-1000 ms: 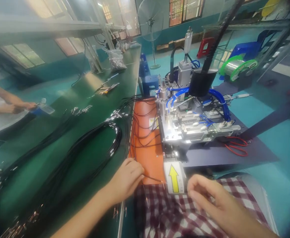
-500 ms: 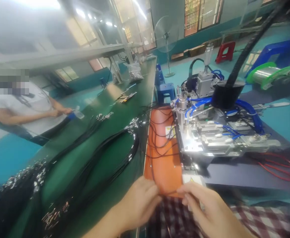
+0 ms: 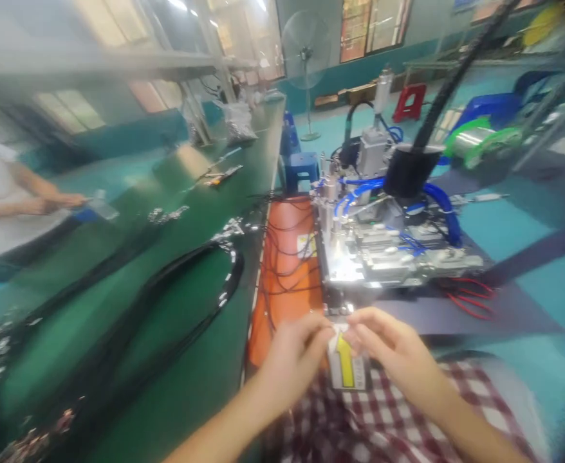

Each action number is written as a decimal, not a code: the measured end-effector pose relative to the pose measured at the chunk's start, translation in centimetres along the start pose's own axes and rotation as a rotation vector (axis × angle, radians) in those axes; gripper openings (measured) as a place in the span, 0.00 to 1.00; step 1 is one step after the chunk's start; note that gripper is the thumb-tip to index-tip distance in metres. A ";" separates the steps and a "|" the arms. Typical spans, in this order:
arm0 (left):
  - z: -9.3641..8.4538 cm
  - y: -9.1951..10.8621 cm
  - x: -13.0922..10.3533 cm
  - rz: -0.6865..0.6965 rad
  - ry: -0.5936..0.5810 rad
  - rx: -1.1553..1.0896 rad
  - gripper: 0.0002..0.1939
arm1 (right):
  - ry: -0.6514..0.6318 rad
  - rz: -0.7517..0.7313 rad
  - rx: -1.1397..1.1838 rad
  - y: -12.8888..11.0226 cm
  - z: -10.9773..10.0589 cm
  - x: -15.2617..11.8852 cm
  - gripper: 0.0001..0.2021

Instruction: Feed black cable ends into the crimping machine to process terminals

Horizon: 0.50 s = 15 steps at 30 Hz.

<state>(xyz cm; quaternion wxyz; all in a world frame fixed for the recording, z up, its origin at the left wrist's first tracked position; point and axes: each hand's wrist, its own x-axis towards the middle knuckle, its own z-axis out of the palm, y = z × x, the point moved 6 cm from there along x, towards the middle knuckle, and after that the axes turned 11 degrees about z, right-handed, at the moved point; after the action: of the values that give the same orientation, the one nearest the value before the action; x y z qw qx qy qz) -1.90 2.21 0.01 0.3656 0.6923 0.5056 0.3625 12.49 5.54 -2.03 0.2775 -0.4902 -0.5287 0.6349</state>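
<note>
My left hand is closed in a pinch above the near end of the orange surface. Close to its right, my right hand also has thumb and forefinger together. Whatever lies between the fingertips is too small and blurred to make out. Just below the fingertips is a white label with a yellow arrow. Thin black cables trail over the orange surface. Beyond my right hand stands a metal machine with blue tubes.
Black cable bundles lie on the green table at left. A person in a white shirt stands across it, hands around a small object. Red wires lie beside the machine. A blue stool is farther back.
The view has swung right and the scene has shifted left. Both hands have moved up and closer to the machine's near edge, and the arrow label now shows more fully.
</note>
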 end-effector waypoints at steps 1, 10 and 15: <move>0.1 -0.2 0.2 -0.016 -0.002 -0.031 0.15 | 0.008 0.015 -0.012 0.2 -0.1 0.0 0.12; 0.8 -0.4 0.8 -0.021 -0.069 -0.071 0.12 | 0.071 -0.117 -0.064 -0.2 -0.2 0.1 0.06; 0.6 -0.3 1.2 -0.118 -0.192 -0.191 0.12 | -0.156 -0.335 -0.158 -1.8 -0.7 0.6 0.06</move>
<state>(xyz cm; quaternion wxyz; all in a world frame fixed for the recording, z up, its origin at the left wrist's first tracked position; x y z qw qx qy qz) -1.24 3.36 -0.42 0.4973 0.6549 0.4714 0.3188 12.63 6.84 -0.50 0.2981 -0.3648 -0.6711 0.5725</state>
